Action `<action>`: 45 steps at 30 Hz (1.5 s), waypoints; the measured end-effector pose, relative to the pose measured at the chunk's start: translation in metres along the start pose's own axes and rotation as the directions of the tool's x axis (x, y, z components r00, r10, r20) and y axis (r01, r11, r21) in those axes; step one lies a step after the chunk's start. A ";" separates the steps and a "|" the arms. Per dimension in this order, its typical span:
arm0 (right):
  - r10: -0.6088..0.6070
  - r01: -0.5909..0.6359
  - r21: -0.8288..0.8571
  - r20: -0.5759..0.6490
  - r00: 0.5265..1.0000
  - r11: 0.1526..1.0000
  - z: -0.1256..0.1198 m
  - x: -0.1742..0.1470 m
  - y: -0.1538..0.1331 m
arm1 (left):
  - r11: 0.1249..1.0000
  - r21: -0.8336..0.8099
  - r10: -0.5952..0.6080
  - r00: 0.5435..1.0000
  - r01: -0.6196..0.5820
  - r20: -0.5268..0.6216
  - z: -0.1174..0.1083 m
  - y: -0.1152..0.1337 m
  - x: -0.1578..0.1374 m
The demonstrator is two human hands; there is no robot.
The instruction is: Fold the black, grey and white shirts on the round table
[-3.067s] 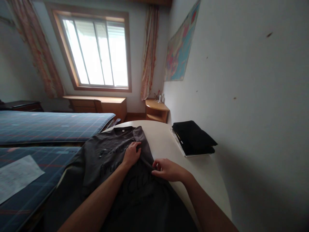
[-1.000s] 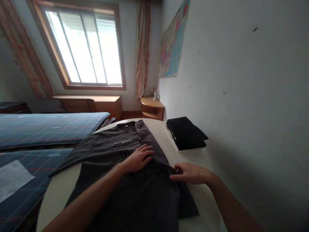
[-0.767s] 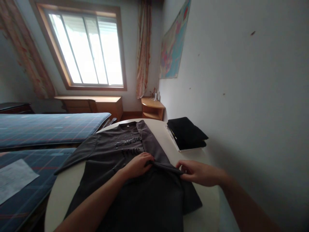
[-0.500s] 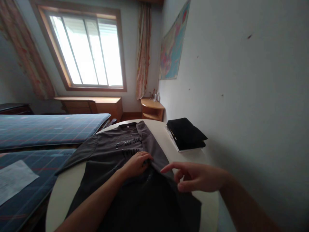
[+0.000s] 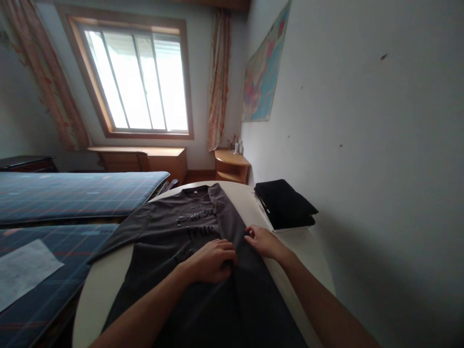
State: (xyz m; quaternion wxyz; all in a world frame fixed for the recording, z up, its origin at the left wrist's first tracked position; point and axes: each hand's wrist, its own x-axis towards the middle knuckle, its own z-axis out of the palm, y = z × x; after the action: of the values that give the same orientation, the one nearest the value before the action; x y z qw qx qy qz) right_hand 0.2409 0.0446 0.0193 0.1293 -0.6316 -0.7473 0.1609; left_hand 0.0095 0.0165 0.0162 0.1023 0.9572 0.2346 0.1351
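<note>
A dark grey T-shirt with black lettering lies spread on the round white table. Its right side is folded over in a long strip towards the middle. My left hand rests low on the shirt, its fingers curled down at the inner edge of that fold. The fingertips are partly hidden, and the fingers look closed on the fabric. At the fold's outer edge is my right hand, its fingers bent and a small gap between thumb and forefinger. Whether it touches the cloth is hard to see.
A black folded cloth lies on a white flat item at the table's right, near the wall. Left of the table are blue plaid mattresses with a paper sheet. A desk and corner shelf stand beyond.
The shirt's lower right part has been folded inward and lies flatter. My right hand has moved up and left to the fold's outer edge; my left hand has shifted slightly down and right.
</note>
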 end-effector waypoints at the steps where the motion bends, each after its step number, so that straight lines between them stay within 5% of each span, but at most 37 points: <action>1: 0.011 -0.011 -0.017 -0.011 1.000 1.000 0.003 0.005 -0.001 | 1.000 0.004 -0.002 1.000 0.002 -0.006 0.000 0.001 0.000; 8: 0.045 -0.058 -0.106 -0.122 0.992 0.993 0.018 0.021 -0.006 | 0.998 -0.063 -0.001 1.000 0.000 -0.028 0.004 -0.003 -0.003; 10: 0.030 -0.048 -0.096 -0.180 0.983 0.994 0.023 0.019 -0.006 | 0.993 -0.028 -0.120 0.980 0.117 -0.157 0.008 -0.016 -0.005; 13: 0.040 -0.057 -0.076 -0.212 0.976 0.995 0.028 0.016 -0.004 | 0.922 0.035 -0.355 0.880 0.385 -0.316 0.016 -0.043 -0.011; 17: 0.049 -0.064 -0.072 -0.193 0.980 0.995 0.028 0.013 -0.002 | 0.828 0.044 -0.535 0.812 0.559 -0.234 0.025 -0.071 -0.015; 28: -0.168 0.149 -0.090 -0.263 0.950 0.985 0.022 -0.002 -0.015 | 0.761 0.089 -0.606 0.752 0.643 -0.259 0.012 -0.092 0.019; 31: -0.348 0.342 -0.064 -0.141 0.927 0.937 0.021 -0.014 -0.027 | 0.763 0.079 -0.610 0.755 0.641 -0.239 0.013 -0.107 0.031; 35: -0.572 0.574 -0.089 0.057 0.819 0.814 0.024 -0.024 -0.038 | 0.752 0.070 -0.631 0.747 0.655 -0.212 0.016 -0.119 0.044; 45: -0.631 0.619 -0.279 0.057 0.774 0.735 0.025 -0.021 -0.038 | 0.747 0.052 -0.628 0.730 0.662 -0.271 0.012 -0.123 0.054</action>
State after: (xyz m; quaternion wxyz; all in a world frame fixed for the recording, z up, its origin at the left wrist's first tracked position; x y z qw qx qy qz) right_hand 0.1999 0.0163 0.0124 0.1001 -0.3592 -0.9278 -0.0130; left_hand 0.0077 0.1479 -0.0152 0.0448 0.7972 0.5725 0.1863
